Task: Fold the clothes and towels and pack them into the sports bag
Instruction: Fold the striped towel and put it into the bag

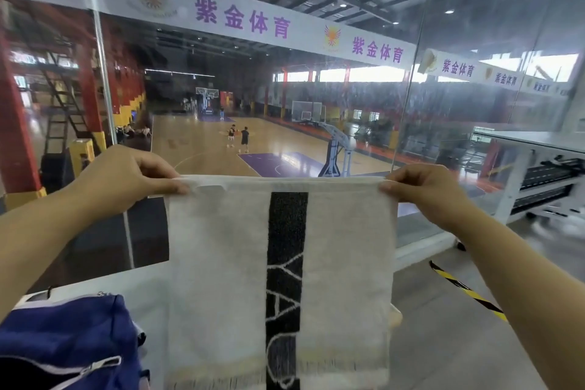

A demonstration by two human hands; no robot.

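A white towel (221, 263) with a black lettered stripe down its middle hangs upright in front of me, stretched flat. My left hand (126, 174) pinches its top left corner. At the top right corner, my right hand (427, 190) pinches the edge. The towel's lower edge has a fringe near the bottom of the view. A blue sports bag (69, 336) with a white-trimmed zipper sits at the lower left, below my left forearm, its zipper partly apart.
The bag rests on a white table (148, 288) against a glass wall (459, 136) overlooking a basketball court. A black-and-yellow striped strip (465, 290) lies on the grey floor to the right. A white rack stands at far right (538, 180).
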